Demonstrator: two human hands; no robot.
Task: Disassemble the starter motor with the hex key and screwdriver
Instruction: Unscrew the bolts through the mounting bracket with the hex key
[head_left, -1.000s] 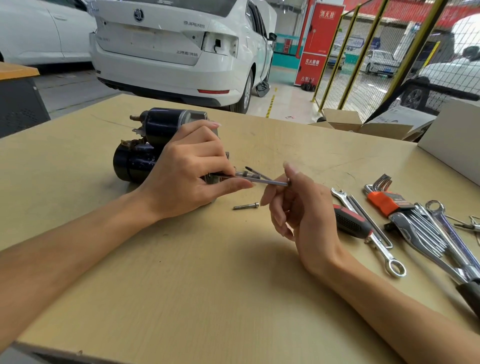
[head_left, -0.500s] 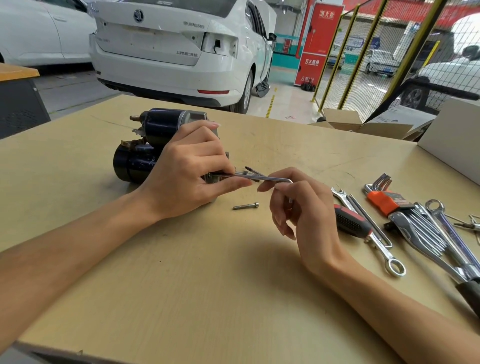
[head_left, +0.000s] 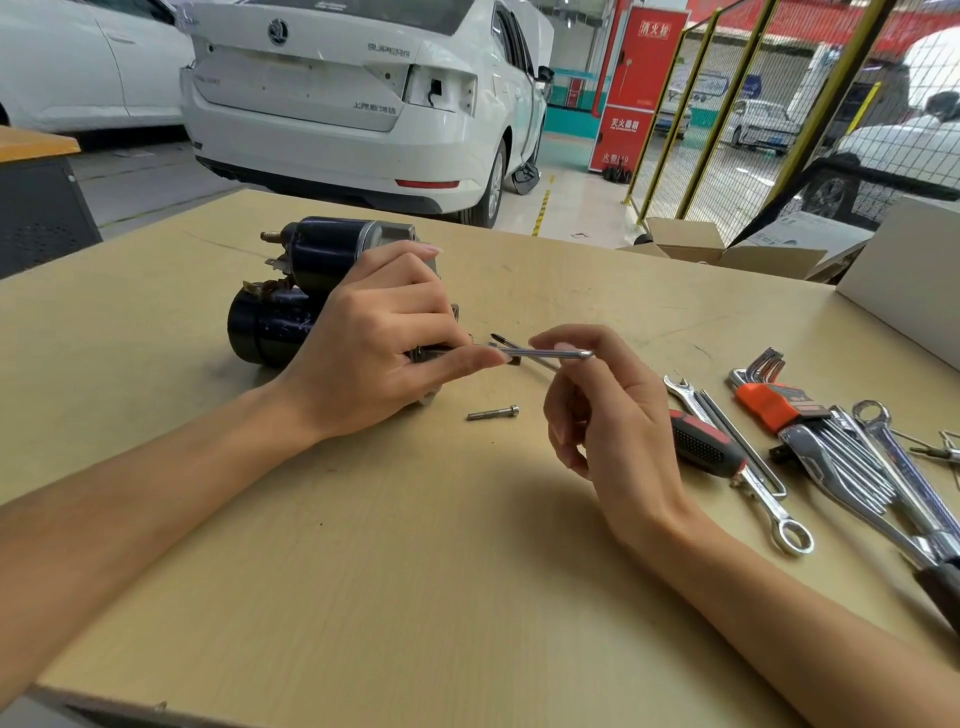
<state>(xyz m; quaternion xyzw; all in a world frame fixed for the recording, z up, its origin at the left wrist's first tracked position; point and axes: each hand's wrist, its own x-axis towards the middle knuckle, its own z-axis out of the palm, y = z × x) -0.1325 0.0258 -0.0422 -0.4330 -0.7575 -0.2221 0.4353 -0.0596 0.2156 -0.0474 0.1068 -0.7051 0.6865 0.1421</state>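
A black starter motor lies on its side on the tan table, left of centre. My left hand grips its right end, thumb stretched along a silver hex key. The key runs level from the motor's end to the right. My right hand pinches the key's outer part between thumb and forefinger. A loose bolt lies on the table just below the key. A red-and-black screwdriver lies behind my right hand, its shaft crossing under the key.
Several wrenches and a hex key set in an orange holder lie at the right. A white box and open cartons stand at the far right edge. A white car is parked beyond the table.
My right hand turned over the hex key: its fingers moved from below the key's end to a pinch from above. My left hand and the motor stayed put.
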